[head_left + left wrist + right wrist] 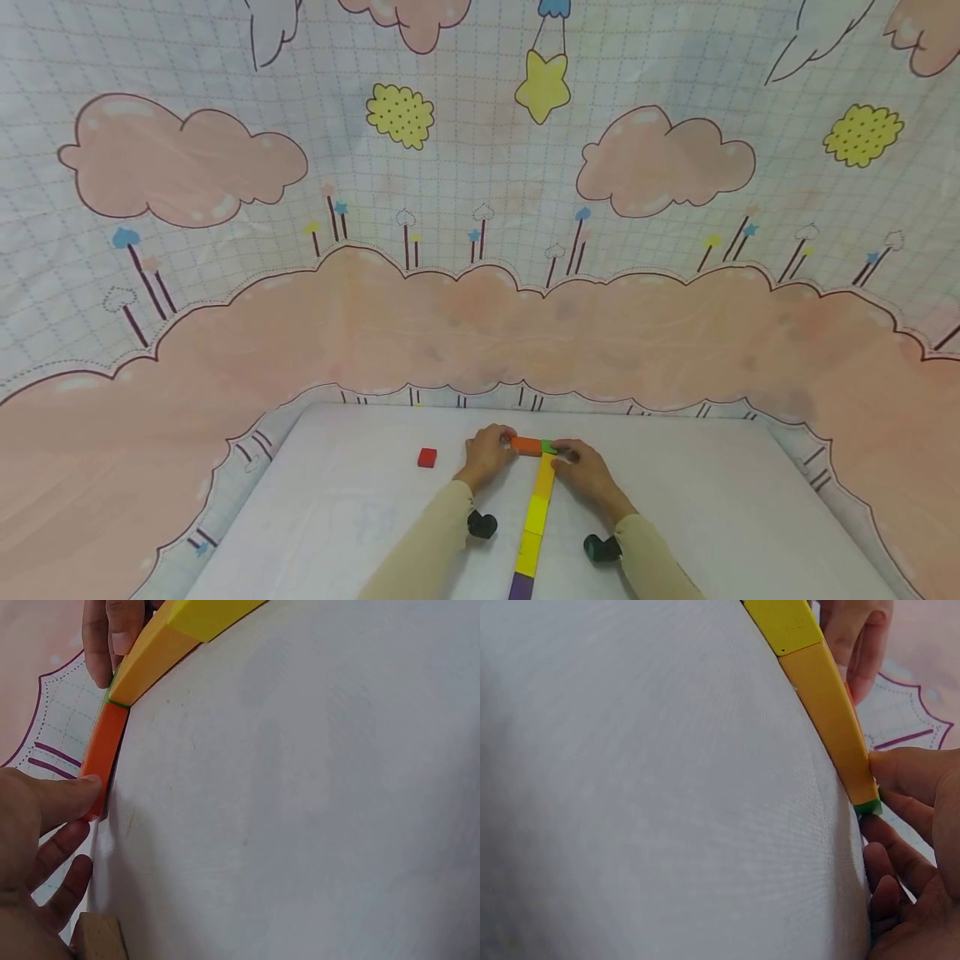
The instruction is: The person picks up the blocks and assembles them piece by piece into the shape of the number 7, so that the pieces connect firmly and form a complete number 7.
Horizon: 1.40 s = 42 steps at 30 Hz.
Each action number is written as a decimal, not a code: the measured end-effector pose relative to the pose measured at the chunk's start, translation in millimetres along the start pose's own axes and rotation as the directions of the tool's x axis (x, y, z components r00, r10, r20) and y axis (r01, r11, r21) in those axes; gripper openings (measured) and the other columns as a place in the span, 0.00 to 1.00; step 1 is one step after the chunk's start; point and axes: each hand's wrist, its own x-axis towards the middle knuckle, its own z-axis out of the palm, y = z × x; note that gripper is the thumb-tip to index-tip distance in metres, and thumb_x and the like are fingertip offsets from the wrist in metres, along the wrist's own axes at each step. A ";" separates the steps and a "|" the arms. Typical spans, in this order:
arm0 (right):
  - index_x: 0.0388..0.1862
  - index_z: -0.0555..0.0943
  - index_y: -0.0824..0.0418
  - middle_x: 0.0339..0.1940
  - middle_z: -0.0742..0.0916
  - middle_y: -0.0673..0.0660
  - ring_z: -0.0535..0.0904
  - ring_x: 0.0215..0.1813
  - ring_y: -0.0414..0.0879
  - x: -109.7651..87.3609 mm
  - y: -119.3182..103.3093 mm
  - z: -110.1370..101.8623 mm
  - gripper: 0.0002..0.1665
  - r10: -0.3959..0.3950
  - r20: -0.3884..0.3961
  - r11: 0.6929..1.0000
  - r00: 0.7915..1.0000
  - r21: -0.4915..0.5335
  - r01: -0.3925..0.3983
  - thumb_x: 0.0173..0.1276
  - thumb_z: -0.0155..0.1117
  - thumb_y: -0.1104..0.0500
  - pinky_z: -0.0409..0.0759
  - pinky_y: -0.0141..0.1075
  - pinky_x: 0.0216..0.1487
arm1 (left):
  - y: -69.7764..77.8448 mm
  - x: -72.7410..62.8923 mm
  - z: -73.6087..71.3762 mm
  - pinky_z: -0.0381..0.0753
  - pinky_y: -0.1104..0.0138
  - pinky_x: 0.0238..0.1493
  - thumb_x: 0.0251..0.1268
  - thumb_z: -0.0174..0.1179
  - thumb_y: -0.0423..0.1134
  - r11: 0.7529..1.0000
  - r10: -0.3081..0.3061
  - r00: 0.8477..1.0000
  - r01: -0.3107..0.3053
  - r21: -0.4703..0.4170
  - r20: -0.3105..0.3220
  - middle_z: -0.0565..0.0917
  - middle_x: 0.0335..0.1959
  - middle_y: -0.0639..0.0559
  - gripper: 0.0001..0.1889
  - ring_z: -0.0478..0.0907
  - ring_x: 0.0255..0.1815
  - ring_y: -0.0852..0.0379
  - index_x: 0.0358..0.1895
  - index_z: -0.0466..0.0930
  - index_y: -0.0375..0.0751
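An orange block and a small green block lie end to end, forming a crossbar at the far end of a line of blocks. My left hand pinches the orange block's left end, its thumb on the near side. My right hand has its fingers around the green block, with the thumb beside the corner where it meets a yellow-orange block. Toward me the line continues with yellow blocks and a purple block.
A red block lies apart on the white table, left of my left hand. Dark heart-shaped pieces sit at both wrists. Behind the table's far edge hangs a printed cloth with clouds and stars.
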 end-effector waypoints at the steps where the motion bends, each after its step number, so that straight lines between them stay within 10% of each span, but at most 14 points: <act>1: 0.57 0.81 0.49 0.60 0.81 0.58 0.73 0.61 0.56 0.1 0.1 0.1 0.19 0.001 0.000 1.000 1.000 0.001 -0.001 0.67 0.66 0.54 0.71 0.57 0.64 | -0.5 0.6 0.6 0.65 0.47 0.60 0.61 0.67 0.38 1.000 0.001 1.000 -0.001 0.003 -0.001 0.85 0.46 0.49 0.13 0.75 0.51 0.49 0.48 0.84 0.44; 42: 0.58 0.80 0.48 0.61 0.80 0.60 0.73 0.61 0.57 -0.7 -3.0 -0.7 0.20 0.046 0.003 0.999 0.999 0.009 -0.046 0.67 0.66 0.53 0.71 0.58 0.63 | -2.3 -8.1 2.1 0.67 0.51 0.59 0.62 0.67 0.40 0.999 0.026 0.999 -0.025 0.044 -0.026 0.85 0.48 0.50 0.15 0.75 0.50 0.50 0.52 0.84 0.45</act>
